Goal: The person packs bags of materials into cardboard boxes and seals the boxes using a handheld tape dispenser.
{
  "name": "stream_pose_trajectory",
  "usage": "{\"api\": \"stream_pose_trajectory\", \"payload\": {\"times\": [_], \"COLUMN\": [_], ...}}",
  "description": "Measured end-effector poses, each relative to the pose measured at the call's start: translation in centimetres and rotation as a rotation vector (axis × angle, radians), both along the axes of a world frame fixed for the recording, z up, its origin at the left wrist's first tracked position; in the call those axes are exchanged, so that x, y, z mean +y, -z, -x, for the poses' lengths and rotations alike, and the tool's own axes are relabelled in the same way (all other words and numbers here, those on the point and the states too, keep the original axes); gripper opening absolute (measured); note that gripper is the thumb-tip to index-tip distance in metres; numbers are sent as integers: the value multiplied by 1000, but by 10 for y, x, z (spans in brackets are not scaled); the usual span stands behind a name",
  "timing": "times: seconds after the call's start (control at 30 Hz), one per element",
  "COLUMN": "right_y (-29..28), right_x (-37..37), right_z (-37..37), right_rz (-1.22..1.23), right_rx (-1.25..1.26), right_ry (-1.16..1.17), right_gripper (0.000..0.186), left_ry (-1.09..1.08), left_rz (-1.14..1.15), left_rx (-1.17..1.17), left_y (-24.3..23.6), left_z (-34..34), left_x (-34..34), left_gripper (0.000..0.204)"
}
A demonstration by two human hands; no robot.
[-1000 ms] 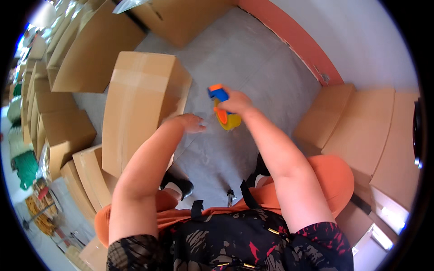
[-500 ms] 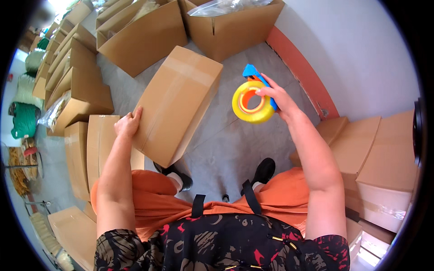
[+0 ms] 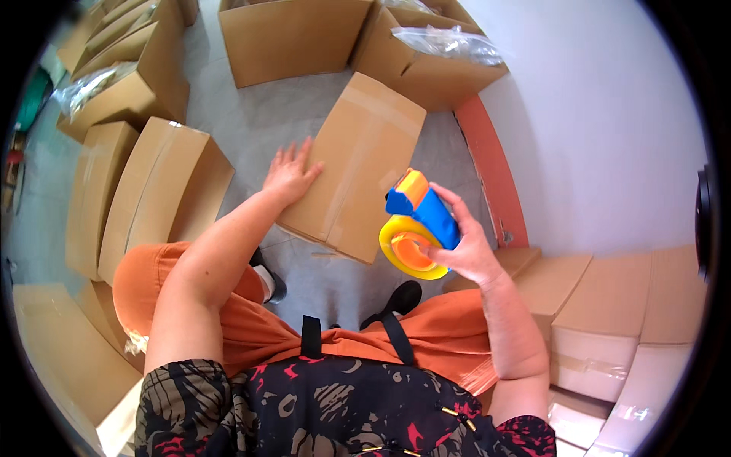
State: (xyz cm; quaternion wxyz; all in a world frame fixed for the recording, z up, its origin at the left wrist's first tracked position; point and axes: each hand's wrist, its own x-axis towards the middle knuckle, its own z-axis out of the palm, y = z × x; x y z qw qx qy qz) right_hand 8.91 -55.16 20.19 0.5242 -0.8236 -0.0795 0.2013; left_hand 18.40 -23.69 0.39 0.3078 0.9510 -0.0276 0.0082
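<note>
A closed brown cardboard box (image 3: 354, 164) is in front of me, slightly tilted, with clear tape running along its top seam. Against its left edge rests my left hand (image 3: 293, 177), fingers spread and lying flat on the cardboard. To the right of the box my right hand (image 3: 468, 247) is wrapped round a blue and orange tape dispenser (image 3: 434, 217). The dispenser carries a big yellow roll of tape (image 3: 390, 238) on an orange hub. It is held in the air near the box's lower right corner, and part of its handle is hidden by my fingers.
Two taped boxes (image 3: 156, 198) stand at my left. Open boxes (image 3: 297, 38) are lined up ahead, one with a clear plastic bag (image 3: 449, 44) sticking out. More closed boxes (image 3: 598, 320) are stacked at my right along the white wall (image 3: 601, 137) with its red skirting (image 3: 491, 175).
My left hand has loosened from the box's edge to lie flat with spread fingers. The dispenser has turned and come down nearer the box. The whole view has shifted.
</note>
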Motion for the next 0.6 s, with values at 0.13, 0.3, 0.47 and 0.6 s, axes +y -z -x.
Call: {"api": "stream_pose_trajectory", "payload": {"times": [0.13,0.3,0.47,0.6], "right_y": [18,17,17,22], "right_x": [2,23,32,30], "right_z": [2,-3,-1,2], "right_rz": [78,181,191,187], "right_rx": [-106,-145,-206,-238], "right_ry": [-50,-203,-287,-287], "right_gripper": [88,87,88,89], "left_ry": [14,-146,-157,-161], "left_rz": [723,1271,1351,1331], "left_rx": [374,869,866,827], "left_y": [-40,-128,-128,-113], "left_z": [7,63,80,84], "left_x": [-31,-32,-28,-28], "left_gripper": [71,63,33,30]}}
